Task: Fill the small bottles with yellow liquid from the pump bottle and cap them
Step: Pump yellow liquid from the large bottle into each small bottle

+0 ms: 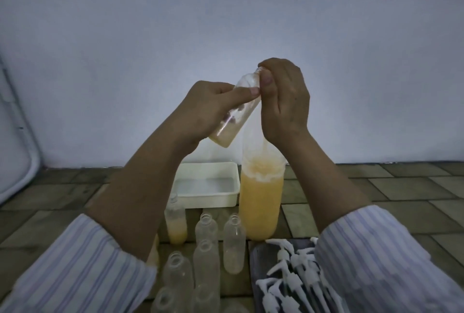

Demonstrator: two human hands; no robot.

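Pale blue-white wall [150, 49] behind; tiled floor [414, 187] of dark rectangular tiles as work surface.

Item 1: small clear bottle [234, 112], held up in the air above the floor, tilted with its neck toward the upper right. Yellow liquid sits in its lower end; the upper part looks empty. Left hand [208, 114] grips the body, fingers and thumb curled round it. Right hand [283, 102] pinches the neck end, fingertips curled over the mouth; what lies under them, cap or bare opening, cannot be told.

Item 2: large bottle [261, 199] of yellow liquid, upright on the floor directly below the hands, frothy at its surface. Its top is hidden behind the right wrist.

Item 3: one small bottle [175, 222], upright just left of the large one, with yellow liquid in its lower part.

Item 4: group of empty clear bottles [207, 250], uncapped, standing in rows in front of the large bottle.

Item 5: heap of white pump caps [296, 277] with long tubes, lying on a dark tray [256, 262] at the lower right, partly covered by the right sleeve.

Item 6: white rectangular tub [208, 199], behind the bottles and touching or just beside the large bottle.

Item 7: striped sleeves [75, 275], pale with violet lines, on both forearms.
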